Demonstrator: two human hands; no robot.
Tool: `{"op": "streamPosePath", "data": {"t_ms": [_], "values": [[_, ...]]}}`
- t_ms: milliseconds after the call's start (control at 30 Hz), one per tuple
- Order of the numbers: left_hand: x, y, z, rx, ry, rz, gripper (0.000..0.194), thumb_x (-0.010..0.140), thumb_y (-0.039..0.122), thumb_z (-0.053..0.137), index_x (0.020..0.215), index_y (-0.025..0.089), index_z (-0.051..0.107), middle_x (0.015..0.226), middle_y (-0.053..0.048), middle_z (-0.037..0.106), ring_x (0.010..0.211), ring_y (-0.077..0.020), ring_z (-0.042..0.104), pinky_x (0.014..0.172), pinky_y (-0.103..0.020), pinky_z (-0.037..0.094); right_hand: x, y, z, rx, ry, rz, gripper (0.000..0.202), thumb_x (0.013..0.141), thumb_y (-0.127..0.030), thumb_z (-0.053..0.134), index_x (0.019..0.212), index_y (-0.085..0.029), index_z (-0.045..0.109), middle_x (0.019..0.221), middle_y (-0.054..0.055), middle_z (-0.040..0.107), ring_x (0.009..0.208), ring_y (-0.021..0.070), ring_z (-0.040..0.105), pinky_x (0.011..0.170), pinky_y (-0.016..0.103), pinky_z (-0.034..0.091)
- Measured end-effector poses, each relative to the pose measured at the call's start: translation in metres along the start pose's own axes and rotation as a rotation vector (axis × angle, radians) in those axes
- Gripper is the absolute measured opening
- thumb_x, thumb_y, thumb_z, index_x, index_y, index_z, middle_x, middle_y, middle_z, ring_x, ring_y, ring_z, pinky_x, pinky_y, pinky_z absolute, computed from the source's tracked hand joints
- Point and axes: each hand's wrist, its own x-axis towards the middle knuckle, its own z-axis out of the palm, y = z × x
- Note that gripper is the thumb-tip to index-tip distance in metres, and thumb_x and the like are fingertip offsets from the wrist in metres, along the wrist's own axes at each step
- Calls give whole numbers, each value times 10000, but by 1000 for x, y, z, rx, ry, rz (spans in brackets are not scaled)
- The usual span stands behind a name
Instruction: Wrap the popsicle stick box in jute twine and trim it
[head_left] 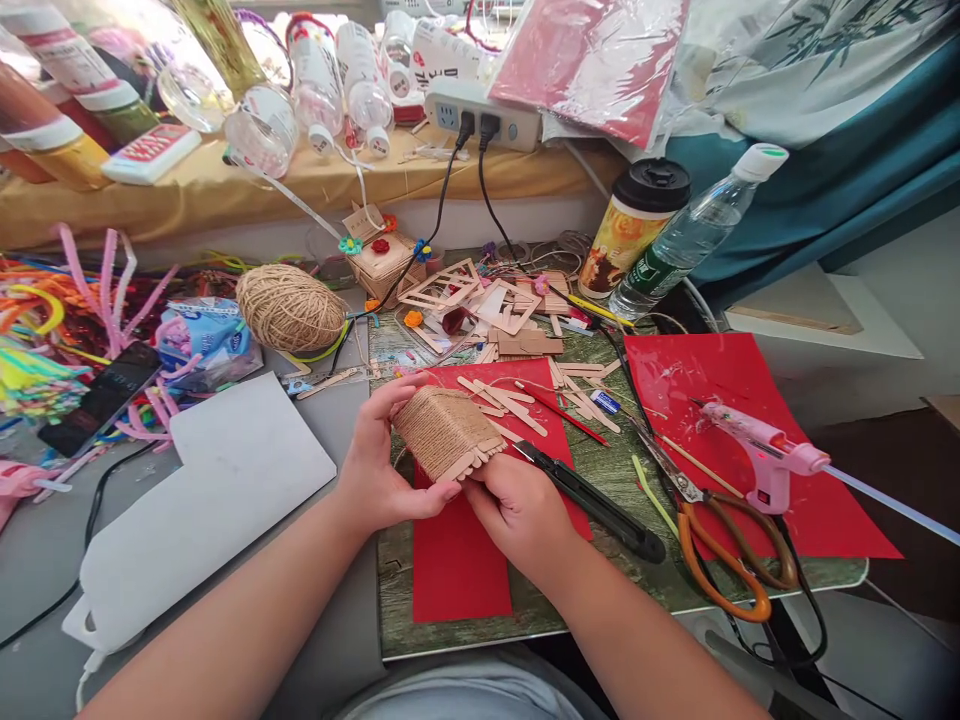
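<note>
A small box wrapped in brown twine (442, 432), with craft-stick ends along its lower right edge, is held tilted above the red paper (465, 570). My left hand (386, 465) grips its left side, fingers behind and thumb along the bottom edge. At its lower right corner my right hand (521, 510) pinches the stick edge; its fingertips are partly hidden. Loose craft sticks (517, 405) lie just behind the box. A black utility knife (592, 500) rests to the right of my right hand.
Scissors (712, 500) and a pink glue gun (765, 450) lie on the right. A twine ball (291, 308) and a white board (202, 500) are on the left. Behind stand a coffee cup (634, 225), a water bottle (690, 235) and a decorated stick box (384, 268).
</note>
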Motion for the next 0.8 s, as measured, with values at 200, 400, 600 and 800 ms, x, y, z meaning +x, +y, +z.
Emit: {"op": "streamPosePath", "data": {"t_ms": [200, 400, 600, 800], "values": [[1, 2, 1, 39, 9, -8, 1036, 653, 450, 972, 1506, 295, 404, 1519, -183, 533, 1441, -403, 551, 1174, -616, 467, 2, 3, 0, -198, 6, -129, 187, 1066, -166, 488, 1076, -181, 674, 934, 118, 769, 829, 260, 731, 723, 364, 571], [1, 1, 0, 47, 11, 17, 1010, 646, 436, 965, 1491, 305, 428, 1510, -178, 543, 1432, -422, 558, 1175, -664, 453, -2, 4, 13, -341, -24, -73, 166, 1018, -135, 490, 1078, -191, 633, 943, 113, 732, 832, 258, 697, 701, 353, 549], [4, 0, 1, 42, 60, 80, 954, 682, 531, 911, 1481, 327, 432, 1501, -164, 537, 1420, -419, 550, 1141, -670, 462, -7, 2, 21, -295, 62, 14, 172, 1008, -106, 449, 1067, -202, 579, 942, 115, 725, 854, 268, 713, 740, 357, 547], [4, -12, -10, 31, 145, -15, 853, 796, 650, 807, 1506, 305, 484, 1504, -169, 506, 1454, -403, 491, 1148, -609, 455, -6, -7, -4, -203, 150, 40, 136, 1055, -182, 415, 998, -247, 521, 741, 4, 649, 624, 190, 624, 620, 309, 448]]}}
